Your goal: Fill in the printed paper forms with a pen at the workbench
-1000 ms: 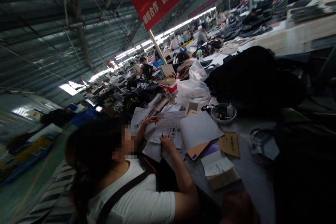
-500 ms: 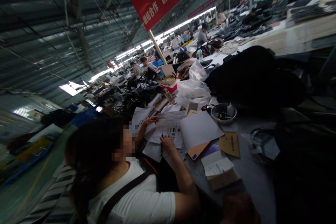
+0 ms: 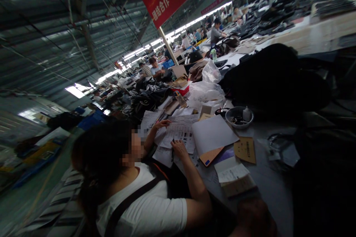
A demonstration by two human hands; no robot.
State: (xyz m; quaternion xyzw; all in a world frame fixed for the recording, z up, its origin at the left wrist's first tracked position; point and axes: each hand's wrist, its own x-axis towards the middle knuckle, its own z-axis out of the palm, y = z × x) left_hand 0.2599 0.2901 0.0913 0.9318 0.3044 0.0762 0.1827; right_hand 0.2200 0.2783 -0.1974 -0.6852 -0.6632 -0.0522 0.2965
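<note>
Low in the frame, right of centre, a dim rounded shape that seems to be the wearer's right hand (image 3: 254,216) hangs at the edge of the tabletop (image 3: 268,192), too dark to tell whether it is spread or closed; the left hand is out of view. Nearest to it, just above, lies a brown booklet (image 3: 239,187) with a white slip (image 3: 232,172) on top, flat and untouched, so no handling step looks begun; picking it up would call for a short reach up-frame and a pinch that keeps the loose slip in place. In the lower left a co-worker's hand (image 3: 179,148) holds a pen over printed forms (image 3: 179,133), the other hand (image 3: 162,124) pressing the sheets. Right of centre a grey bowl (image 3: 232,113) holds a small white bottle (image 3: 246,113) and some dark small items I cannot make out
</note>
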